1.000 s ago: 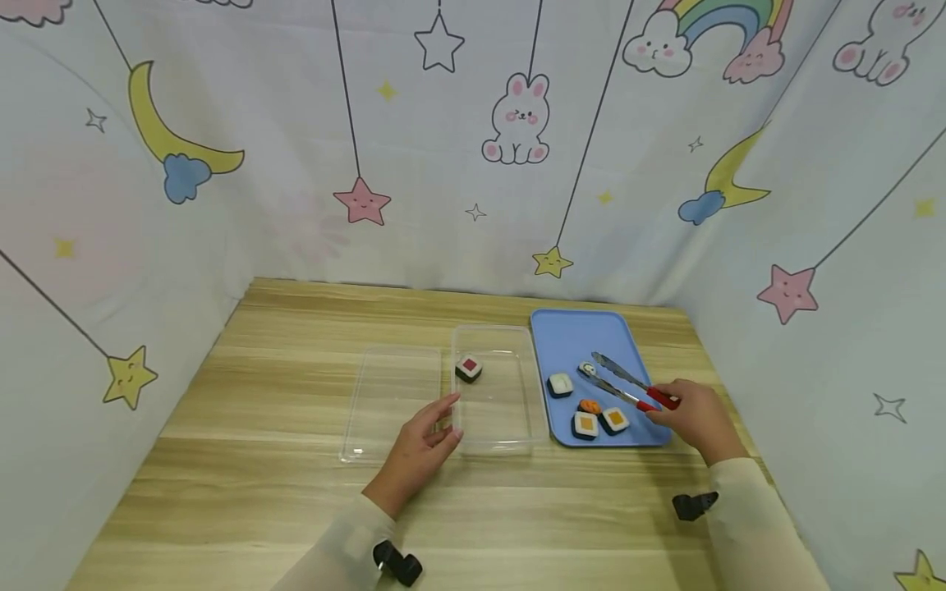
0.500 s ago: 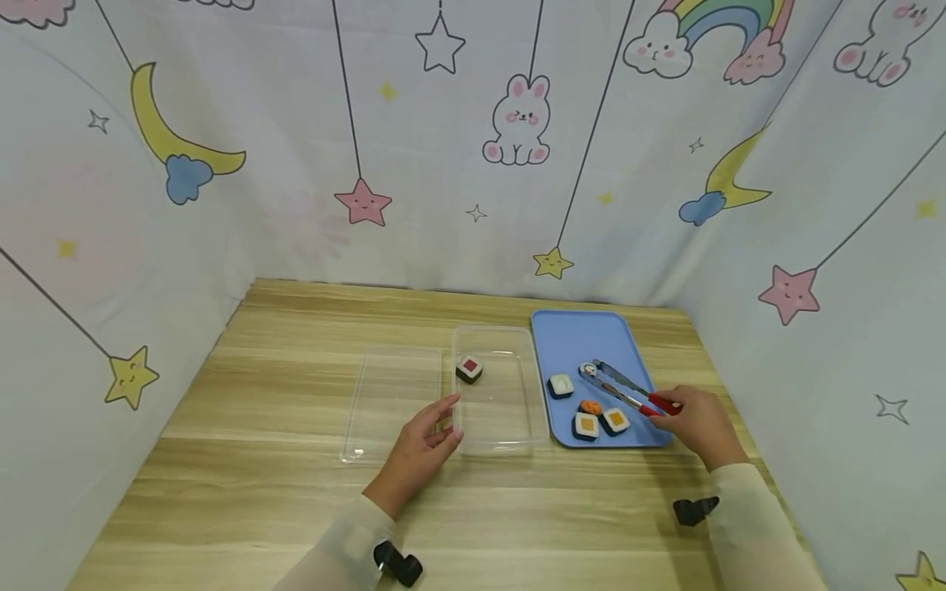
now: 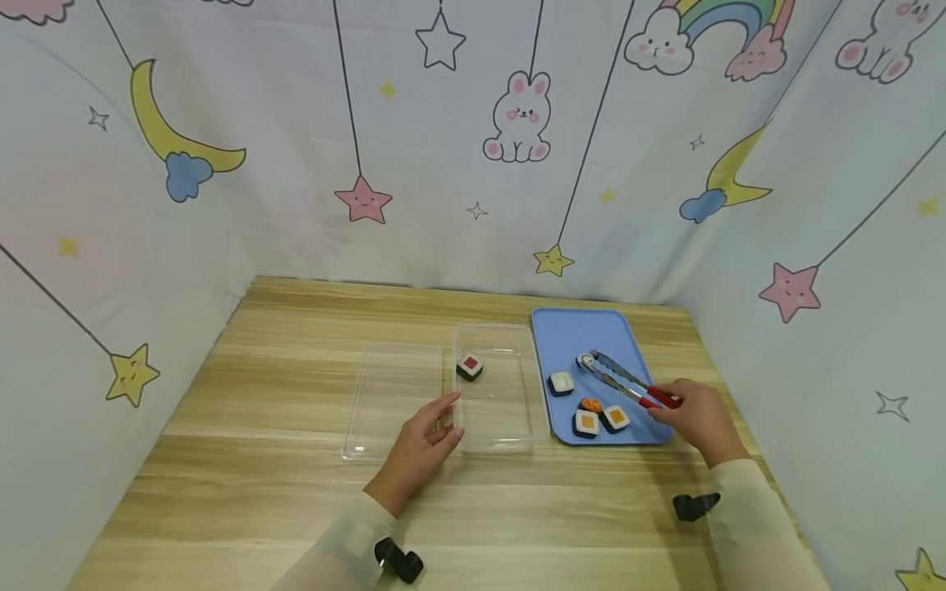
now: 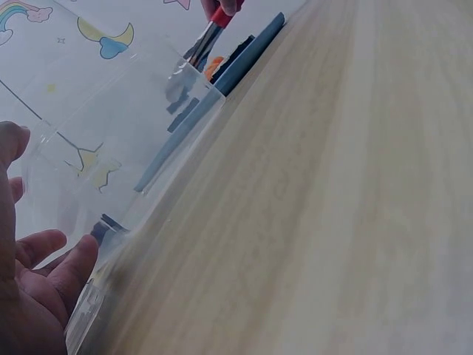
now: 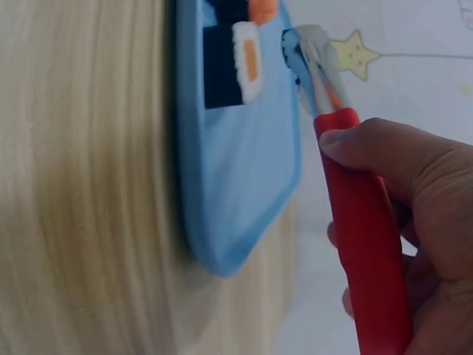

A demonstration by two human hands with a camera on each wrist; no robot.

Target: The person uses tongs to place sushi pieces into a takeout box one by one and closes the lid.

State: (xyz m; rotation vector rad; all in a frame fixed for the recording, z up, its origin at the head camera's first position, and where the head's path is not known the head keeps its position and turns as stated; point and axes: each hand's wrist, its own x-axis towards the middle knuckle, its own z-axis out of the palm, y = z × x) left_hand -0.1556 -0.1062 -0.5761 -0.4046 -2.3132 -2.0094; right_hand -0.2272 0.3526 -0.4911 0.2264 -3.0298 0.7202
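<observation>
My right hand (image 3: 696,417) grips the red-handled metal tongs (image 3: 621,384) over the blue tray (image 3: 572,328). A small round sushi piece (image 3: 585,359) is at the tongs' tips; whether it is lifted off the tray I cannot tell. On the tray's near half lie a white-topped sushi piece (image 3: 561,383), an orange-topped one (image 3: 590,405) and two with yellow centres (image 3: 615,419). My left hand (image 3: 420,450), fingers loosely extended, touches the left wall of the clear plastic box (image 3: 502,447). A sushi piece with a red centre (image 3: 470,367) sits inside that box.
A clear lid (image 3: 395,394) lies flat on the wooden table (image 3: 296,369) at the box's left. The tray stands close against the box's right side. Cartoon-printed cloth (image 3: 443,139) walls in the table at the back and sides.
The tongs' arms have drawn closer together at the round sushi piece. That piece and the tips have shifted slightly toward the back. The left hand stays on the box.
</observation>
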